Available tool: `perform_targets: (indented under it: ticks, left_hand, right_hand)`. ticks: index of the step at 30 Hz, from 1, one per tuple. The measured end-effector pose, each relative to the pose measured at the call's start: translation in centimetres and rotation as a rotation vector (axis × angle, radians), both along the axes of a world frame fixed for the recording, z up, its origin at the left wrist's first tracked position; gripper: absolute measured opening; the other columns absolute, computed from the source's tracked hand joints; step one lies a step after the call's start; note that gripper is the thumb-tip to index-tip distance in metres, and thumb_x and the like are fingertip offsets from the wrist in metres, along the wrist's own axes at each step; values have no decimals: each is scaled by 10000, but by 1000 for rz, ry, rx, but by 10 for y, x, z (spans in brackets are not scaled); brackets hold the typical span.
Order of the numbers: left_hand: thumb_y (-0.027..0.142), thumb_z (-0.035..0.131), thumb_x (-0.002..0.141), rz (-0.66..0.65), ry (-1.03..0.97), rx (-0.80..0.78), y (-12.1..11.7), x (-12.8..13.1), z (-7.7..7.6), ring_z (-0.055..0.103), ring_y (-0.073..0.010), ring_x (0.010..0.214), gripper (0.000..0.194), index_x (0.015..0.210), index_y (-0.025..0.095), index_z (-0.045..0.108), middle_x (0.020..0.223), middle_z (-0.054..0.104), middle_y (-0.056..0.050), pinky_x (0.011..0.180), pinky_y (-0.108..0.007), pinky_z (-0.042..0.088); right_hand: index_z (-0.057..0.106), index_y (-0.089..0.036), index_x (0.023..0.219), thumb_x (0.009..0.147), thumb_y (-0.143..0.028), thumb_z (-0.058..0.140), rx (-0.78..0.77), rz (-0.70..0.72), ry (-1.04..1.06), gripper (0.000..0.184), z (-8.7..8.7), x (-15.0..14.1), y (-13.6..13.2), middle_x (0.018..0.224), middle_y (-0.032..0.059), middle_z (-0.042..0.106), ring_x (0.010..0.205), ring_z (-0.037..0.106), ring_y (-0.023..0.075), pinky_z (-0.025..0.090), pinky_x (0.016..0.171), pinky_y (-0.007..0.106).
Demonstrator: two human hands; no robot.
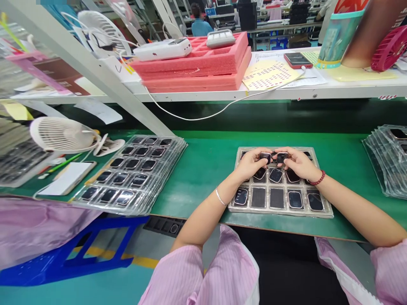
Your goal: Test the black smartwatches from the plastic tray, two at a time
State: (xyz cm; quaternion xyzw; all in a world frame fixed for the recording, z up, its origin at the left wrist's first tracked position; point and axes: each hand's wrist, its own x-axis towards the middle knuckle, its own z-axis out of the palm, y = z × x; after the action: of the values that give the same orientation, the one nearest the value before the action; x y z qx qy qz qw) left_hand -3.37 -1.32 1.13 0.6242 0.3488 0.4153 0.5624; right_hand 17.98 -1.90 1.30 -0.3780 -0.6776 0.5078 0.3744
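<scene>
The left hand [249, 164] and right hand [299, 163] each pinch a watch [265, 158] over a tray [282, 212], seemingly mid-job, two front pockets [258, 197] apparently unfilled.

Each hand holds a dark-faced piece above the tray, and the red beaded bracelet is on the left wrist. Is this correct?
Not entirely: the head view shows the red beaded bracelet on the right wrist. The rest is right.
</scene>
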Motion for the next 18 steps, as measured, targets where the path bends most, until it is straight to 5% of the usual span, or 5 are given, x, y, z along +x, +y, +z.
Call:
perform_targets:
  ticks: [10, 18]
  left_hand:
    - [11, 478, 608, -23, 7, 19, 5, -4, -7, 647, -132, 812, 635, 1213, 176, 572, 1155, 649, -85, 613, -194, 488]
    - [41, 539, 644, -32, -3, 56, 6, -3, -8, 656, -175, 931, 568, 1196, 168, 584, 1262, 611, -107, 858, -328, 531]
  right_hand:
    - [573, -219, 1202, 701, -63, 493, -4, 11, 49, 531, -2, 0, 2, 1155, 74, 684, 822, 691, 171, 546, 598, 257]
    - [591, -227, 1178, 715, -82, 521, 48, 2, 35, 490, -2, -1, 1, 1195, 78, 662, 842, 689, 188, 560, 611, 280]
